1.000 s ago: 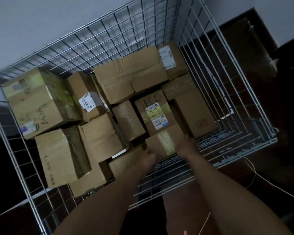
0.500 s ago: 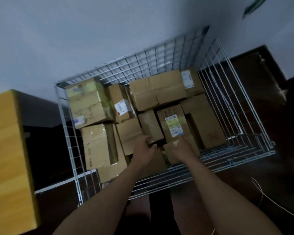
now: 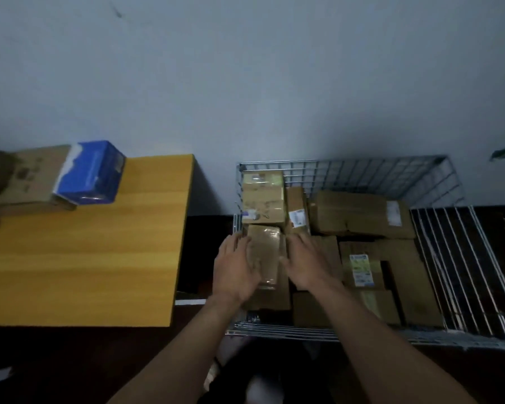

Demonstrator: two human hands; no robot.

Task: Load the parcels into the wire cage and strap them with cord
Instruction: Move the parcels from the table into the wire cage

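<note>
Both of your hands are down in the wire cage (image 3: 341, 164), one on each side of a taped brown parcel (image 3: 264, 249) near the cage's left edge. Your left hand (image 3: 236, 266) lies against the parcel's left side with fingers spread and the thumb across its top. Your right hand (image 3: 306, 263) lies flat against its right side, fingers straight. Neither hand curls round it, so this reads as squaring the parcel into its slot rather than lifting it. Contact from two sides should keep it from twisting as it seats against its neighbours.

Several more parcels fill the cage. A big box (image 3: 263, 196) sits in the back left corner, and a narrow box (image 3: 297, 212) with a white label stands on edge beside it. A wide flat carton (image 3: 359, 214) lies along the back edge, and a labelled box (image 3: 359, 266) lies just right of your right hand. They pack the left and middle tightly, probably so nothing shifts once tied; the right edge shows bare wire.

On the wooden table (image 3: 99, 258) left of the cage, a blue box (image 3: 91, 173) and a cardboard box (image 3: 32, 182) sit toward the back left corner, so loading looks unfinished. No cord is in sight.
</note>
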